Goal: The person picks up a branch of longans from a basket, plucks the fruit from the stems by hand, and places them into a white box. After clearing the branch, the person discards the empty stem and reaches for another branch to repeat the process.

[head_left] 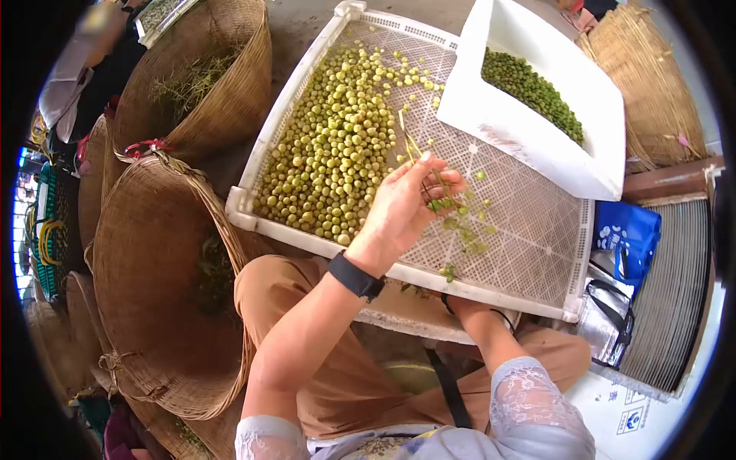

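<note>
My left hand (pixel 414 199), with a black band on the wrist, is raised over a white mesh tray (pixel 529 230). Its fingers are closed round a thin sprig (pixel 412 143); the stalk sticks up, and small green fruits and leaves dangle below, smeared by motion. Beside the hand, round yellow-green fruits (pixel 330 138) fill the tray's left part, and a few loose ones lie near the sprig. My right hand (pixel 460 303) is low at the tray's near edge, mostly behind the rim. Its fingers are hidden, so I cannot make out what they touch.
A white foam box (pixel 529 153) of small green berries (pixel 529 92) rests over the tray's far right corner. Large woven baskets (pixel 153 253) stand at left, some with stalks (pixel 199 84) inside. Blue (pixel 632 234) and silver bags (pixel 606 314) lie at right. Another person is partly visible at upper left.
</note>
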Tool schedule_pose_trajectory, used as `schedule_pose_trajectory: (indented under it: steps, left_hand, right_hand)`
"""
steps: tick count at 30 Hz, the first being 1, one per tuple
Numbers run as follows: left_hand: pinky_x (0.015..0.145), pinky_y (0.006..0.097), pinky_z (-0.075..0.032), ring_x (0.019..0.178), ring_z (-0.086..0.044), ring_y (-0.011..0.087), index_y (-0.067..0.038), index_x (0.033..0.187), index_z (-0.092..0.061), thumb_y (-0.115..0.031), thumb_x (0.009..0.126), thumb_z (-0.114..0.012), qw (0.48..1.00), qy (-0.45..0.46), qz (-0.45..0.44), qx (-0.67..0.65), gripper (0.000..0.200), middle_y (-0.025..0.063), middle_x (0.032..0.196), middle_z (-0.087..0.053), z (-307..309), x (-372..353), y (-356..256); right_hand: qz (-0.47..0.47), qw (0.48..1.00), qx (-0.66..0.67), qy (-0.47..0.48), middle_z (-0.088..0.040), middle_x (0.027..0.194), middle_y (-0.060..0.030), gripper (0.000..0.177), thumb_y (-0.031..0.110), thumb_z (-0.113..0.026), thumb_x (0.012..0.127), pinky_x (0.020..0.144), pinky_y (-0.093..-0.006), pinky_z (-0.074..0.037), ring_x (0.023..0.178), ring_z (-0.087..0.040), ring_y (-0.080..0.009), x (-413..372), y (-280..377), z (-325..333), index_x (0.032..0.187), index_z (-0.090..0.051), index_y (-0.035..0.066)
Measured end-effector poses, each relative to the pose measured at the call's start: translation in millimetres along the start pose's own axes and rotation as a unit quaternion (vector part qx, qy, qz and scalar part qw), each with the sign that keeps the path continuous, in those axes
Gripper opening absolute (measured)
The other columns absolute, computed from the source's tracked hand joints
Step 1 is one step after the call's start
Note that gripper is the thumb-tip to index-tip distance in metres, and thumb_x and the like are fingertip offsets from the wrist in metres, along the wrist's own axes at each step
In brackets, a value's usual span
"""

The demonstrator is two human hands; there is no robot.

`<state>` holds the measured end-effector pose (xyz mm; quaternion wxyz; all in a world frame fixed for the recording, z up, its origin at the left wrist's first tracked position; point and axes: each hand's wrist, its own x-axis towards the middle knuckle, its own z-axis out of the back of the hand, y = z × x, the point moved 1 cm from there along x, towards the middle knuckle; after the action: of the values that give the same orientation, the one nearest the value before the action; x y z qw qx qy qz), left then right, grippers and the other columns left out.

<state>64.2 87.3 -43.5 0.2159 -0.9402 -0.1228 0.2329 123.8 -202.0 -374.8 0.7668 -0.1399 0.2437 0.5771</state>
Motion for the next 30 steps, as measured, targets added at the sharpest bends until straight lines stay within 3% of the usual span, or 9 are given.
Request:
schedule_pose_trajectory:
  steps: [6, 15, 19, 22, 23, 25, 27, 29, 30]
  left_hand:
    - [0.08, 0.0396, -0.047, 0.09, -0.058, 0.0216, -0.005, 0.096, -0.049, -0.025, 0.095, -0.038, 1.0, -0.004, 0.029, 0.008, 0.023, 0.0094, 0.091, -0.059, -2.4, 5.2, 9.9]
    - [0.086, 0.042, -0.042, 0.091, -0.057, 0.0251, -0.007, 0.09, -0.048, -0.029, 0.094, -0.039, 0.997, 0.009, 0.081, -0.001, 0.024, 0.0108, 0.09, -0.057, 18.5, 27.5, 59.9]
    - [0.085, 0.0376, -0.04, 0.096, -0.052, 0.02, -0.007, 0.092, -0.047, -0.033, 0.089, -0.05, 0.975, -0.029, 0.085, 0.202, 0.027, 0.0099, 0.094, -0.057, 21.5, 22.6, 77.4]
    - [0.084, 0.0246, -0.039, 0.101, -0.05, 0.0156, -0.001, 0.117, -0.047, -0.034, 0.087, -0.054, 0.913, -0.137, -0.022, 0.383, 0.045, 0.0096, 0.113, -0.053, 15.3, 9.2, 76.1]
    - [0.084, 0.0246, -0.039, 0.101, -0.05, 0.0156, -0.001, 0.117, -0.047, -0.034, 0.087, -0.054, 0.912, -0.13, -0.027, 0.388, 0.045, 0.0096, 0.113, -0.053, 14.1, 5.0, 72.3]
    - [0.085, 0.0258, -0.04, 0.103, -0.049, 0.0147, -0.002, 0.125, -0.042, -0.036, 0.087, -0.054, 0.865, 0.015, -0.159, 0.476, 0.053, 0.0098, 0.114, -0.052, 13.3, -0.7, 57.7]
    - [0.083, 0.0273, -0.043, 0.099, -0.052, 0.0136, -0.001, 0.121, -0.046, -0.034, 0.088, -0.053, 0.861, 0.083, -0.14, 0.482, 0.047, 0.0091, 0.109, -0.056, -17.7, -28.8, 42.3]
    - [0.078, 0.0274, -0.046, 0.091, -0.057, 0.0133, 0.0, 0.116, -0.051, -0.03, 0.089, -0.052, 0.827, 0.242, 0.015, 0.507, 0.04, 0.0078, 0.099, -0.061, -38.7, -42.2, 41.4]
    - [0.069, 0.0237, -0.048, 0.079, -0.06, 0.0117, 0.0, 0.108, -0.055, -0.025, 0.09, -0.052, 0.832, 0.278, 0.011, 0.48, 0.032, 0.0056, 0.089, -0.063, -45.6, -48.2, 49.0]
  right_hand:
    - [-0.022, 0.998, 0.04, 0.046, -0.059, 0.094, -0.0169, 0.023, 0.019, -0.044, 0.081, 0.073, -0.0416, -0.043, 0.083, -0.056, -0.0332, 4.4, 0.4, 25.8, 0.093, -0.057, 0.005]
    - [-0.039, 0.99, 0.13, 0.03, -0.059, 0.093, -0.0178, 0.021, 0.019, -0.045, 0.08, 0.073, -0.0413, -0.043, 0.084, -0.056, -0.0331, -40.9, 48.1, 172.2, 0.091, -0.058, 0.006]
    - [0.015, 0.978, 0.199, -0.065, -0.06, 0.075, -0.0164, 0.015, 0.018, -0.052, 0.076, 0.066, -0.0427, -0.044, 0.073, -0.057, -0.0348, -74.9, 59.2, 204.7, 0.082, -0.055, 0.004]
    - [0.002, 0.935, 0.353, -0.011, -0.059, 0.073, -0.0167, 0.013, 0.012, -0.052, 0.073, 0.063, -0.0386, -0.045, 0.071, -0.058, -0.0317, -108.7, 67.3, 241.4, 0.081, -0.057, 0.003]
    - [0.0, 0.935, 0.353, -0.021, -0.059, 0.073, -0.0167, 0.013, 0.012, -0.052, 0.073, 0.063, -0.0386, -0.045, 0.071, -0.058, -0.0317, -120.3, 65.1, 257.6, 0.081, -0.057, 0.003]
    - [0.065, 0.925, 0.347, -0.143, -0.06, 0.073, -0.0159, 0.013, 0.013, -0.052, 0.074, 0.061, -0.0362, -0.045, 0.068, -0.058, -0.0293, -140.8, 55.0, 289.0, 0.079, -0.058, 0.002]
    - [0.068, 0.91, 0.38, -0.152, -0.061, 0.072, -0.013, 0.011, 0.012, -0.056, 0.074, 0.061, -0.0338, -0.045, 0.066, -0.059, -0.0235, -156.6, 42.2, 321.0, 0.078, -0.058, 0.002]
    - [0.055, 0.899, 0.408, -0.153, -0.061, 0.071, -0.01, 0.01, 0.011, -0.059, 0.074, 0.061, -0.0311, -0.045, 0.066, -0.059, -0.0188, -170.6, 31.8, 353.0, 0.077, -0.058, 0.001]
    - [0.055, 0.898, 0.405, -0.162, -0.061, 0.071, -0.01, 0.01, 0.011, -0.059, 0.074, 0.061, -0.0311, -0.045, 0.066, -0.059, -0.0188, -170.5, 25.9, 359.6, 0.077, -0.058, 0.001]
